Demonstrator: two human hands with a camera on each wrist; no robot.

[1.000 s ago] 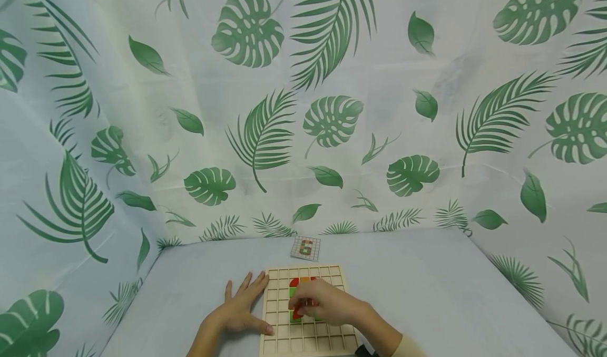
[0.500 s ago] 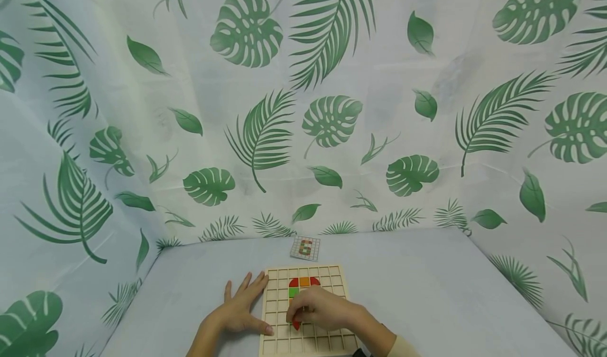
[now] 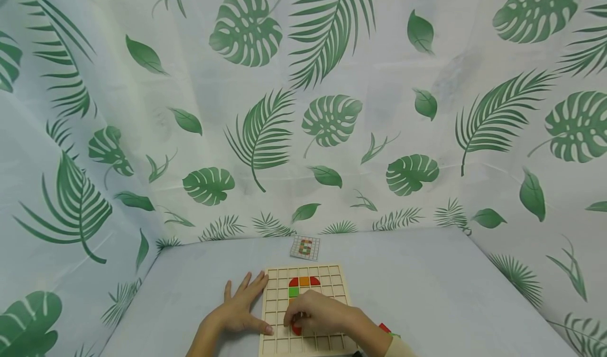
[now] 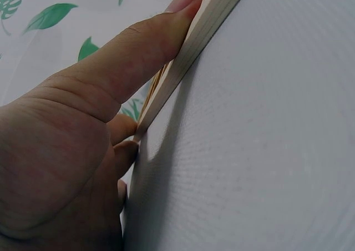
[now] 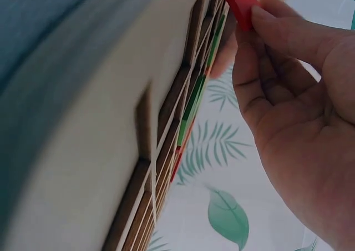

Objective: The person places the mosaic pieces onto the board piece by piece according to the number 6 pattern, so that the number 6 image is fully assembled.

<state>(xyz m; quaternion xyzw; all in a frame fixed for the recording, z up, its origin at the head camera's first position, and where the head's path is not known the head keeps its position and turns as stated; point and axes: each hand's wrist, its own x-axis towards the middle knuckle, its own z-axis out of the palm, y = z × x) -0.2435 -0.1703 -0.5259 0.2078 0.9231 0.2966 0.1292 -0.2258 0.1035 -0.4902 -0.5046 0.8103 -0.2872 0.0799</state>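
Observation:
My right hand (image 3: 319,312) is over the lower middle of a wooden grid board (image 3: 278,347), pinching a red tile (image 5: 242,8) between thumb and fingers. In the head view that tile's curved edge shows below the fingertips. Further up the board lie an orange tile (image 3: 304,281), two red round-cornered tiles and a green tile (image 3: 294,292); the right hand hides others. My left hand (image 3: 239,310) rests at the board's left edge, fingers spread and thumb (image 4: 133,54) on the rim.
Behind the board lies a small pattern card (image 3: 305,247) with a coloured figure like a 6 on a grid. A loose red piece (image 3: 384,327) sits beside my right forearm. A leaf-printed white cloth (image 3: 265,209) stands behind the grey table surface (image 3: 427,283).
My right hand has shifted a little nearer the board's front with the red tile, uncovering the top tiles. The loose red piece by the forearm has come into view. The left hand stays put.

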